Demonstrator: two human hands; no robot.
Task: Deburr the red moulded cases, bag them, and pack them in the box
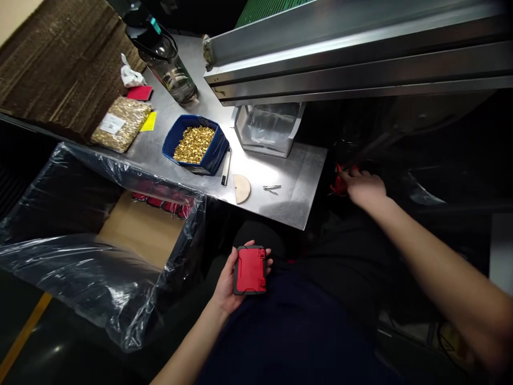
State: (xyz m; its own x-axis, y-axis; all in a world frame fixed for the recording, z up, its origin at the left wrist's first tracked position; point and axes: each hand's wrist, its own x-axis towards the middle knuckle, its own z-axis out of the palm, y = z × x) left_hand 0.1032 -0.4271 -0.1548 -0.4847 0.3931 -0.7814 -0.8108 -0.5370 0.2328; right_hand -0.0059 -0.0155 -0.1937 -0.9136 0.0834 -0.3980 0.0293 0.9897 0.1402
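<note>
My left hand is wrapped around a flat red case with black edges, holding it face up above my lap. To the right of the metal table, my right hand reaches into a dark area. Its thumb and fingers are closed on a red piece, whose kind I cannot make out in the shadow. The table carries a blue bin of small brass-coloured parts, a round pale disc, a nail clipper and a white marker-like stick.
At left stands a box lined with clear plastic, with several red cases along its inner side. A water bottle, a bag of brass parts and a grey bin are on the table. A metal conveyor frame overhangs it.
</note>
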